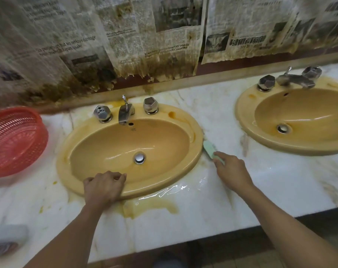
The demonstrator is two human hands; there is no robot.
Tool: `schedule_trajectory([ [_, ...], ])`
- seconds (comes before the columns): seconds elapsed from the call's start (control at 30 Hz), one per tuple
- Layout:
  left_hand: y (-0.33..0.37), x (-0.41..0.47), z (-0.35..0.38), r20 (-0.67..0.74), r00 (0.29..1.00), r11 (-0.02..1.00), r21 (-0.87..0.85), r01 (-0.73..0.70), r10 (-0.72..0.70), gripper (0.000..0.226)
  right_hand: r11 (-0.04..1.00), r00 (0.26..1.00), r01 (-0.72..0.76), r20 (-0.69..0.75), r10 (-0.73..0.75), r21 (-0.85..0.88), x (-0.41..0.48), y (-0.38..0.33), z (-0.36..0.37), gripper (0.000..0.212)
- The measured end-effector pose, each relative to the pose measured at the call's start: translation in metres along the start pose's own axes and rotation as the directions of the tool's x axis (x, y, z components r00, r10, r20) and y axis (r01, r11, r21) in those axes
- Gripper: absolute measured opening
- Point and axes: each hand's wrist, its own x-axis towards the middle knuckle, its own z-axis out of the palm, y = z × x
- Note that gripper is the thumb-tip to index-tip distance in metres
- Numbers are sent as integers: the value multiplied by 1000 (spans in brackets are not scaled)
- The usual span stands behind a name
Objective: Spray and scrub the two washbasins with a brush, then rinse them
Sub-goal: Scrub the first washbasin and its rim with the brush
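Reaching forearms: two bare forearms are stretching from the bottom edge across the marble counter (280,180).
Left hand (104,185): is resting on the front rim of the near washbasin (106,144), its fingers curling down over the rim's edge and gripping it.
Stain (150,207): a yellow-brown patch is spreading over the counter just in front of that rim, right of the left wrist.
Puddle (164,191): clear water is glistening on the marble against the basin's front right edge.
Right hand (232,169): is pinching the handle end of the brush (209,148), with the fingers closing round it and the index finger lying along its top.
Brush: pale green, it is lying low on the counter between the two basins, its far end touching the near washbasin's right outer rim.
Near washbasin: mustard-yellow and oval, it is shining wet inside, with a chrome drain plug (139,158) sitting at the bottom.
Basket (15,140): a red plastic mesh basket is sitting on the counter left of the basin, apart from it.
Tap (125,113): a chrome spout is standing between two faceted knobs on the back rim.
Far washbasin (309,113): is sitting further right, well apart from both hands, with its own chrome tap.
Newspaper (125,35): stained sheets are hanging on the wall behind, their lower edges tattered and brown.
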Motion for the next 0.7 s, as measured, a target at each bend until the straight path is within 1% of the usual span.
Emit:
schedule_trajectory([
  [0.1, 0, 0, 0, 5, 1000, 1000, -5, 6, -6, 43, 991, 998, 53, -46, -47, 125, -33, 7, 25, 38],
  [0.2, 0, -1, 1, 0, 1000, 1000, -1, 8, -8, 44, 980, 992, 110, -86, -96, 165, -45, 7, 25, 37],
  [0.27, -1, 1, 2, -8, 1000, 1000, -9, 10, -10, 45, 979, 985, 170, -30, -168, 114, -49, 1, 20, 38],
  [0.33, -3, 2, 5, -23, 1000, 1000, -26, 5, -6, 43, 968, 964, 248, 110, -243, -33, -56, -14, 21, 39],
  [0.4, -6, 2, 7, -39, 999, 999, -43, 3, -5, 41, 940, 935, 306, 231, -268, -149, -63, -26, 30, 41],
  [0.47, -6, 1, 7, -47, 999, 999, -42, 4, -6, 40, 928, 928, 324, 255, -273, -185, -62, -29, 34, 42],
  [0.5, -5, 1, 7, -52, 999, 999, -37, 5, -7, 40, 932, 936, 311, 231, -267, -184, -57, -27, 32, 42],
  [0.57, -3, 0, 5, -51, 999, 999, -28, 14, -16, 39, 952, 965, 251, 124, -232, -172, -33, -15, 22, 40],
  [0.63, 0, 0, 3, -40, 999, 999, -26, 31, -32, 38, 980, 986, 164, 22, -163, -110, -5, -7, 7, 38],
  [0.7, 2, 1, 1, -25, 999, 999, -25, 45, -45, 37, 990, 992, 129, -2, -129, -57, 3, -11, 4, 37],
])
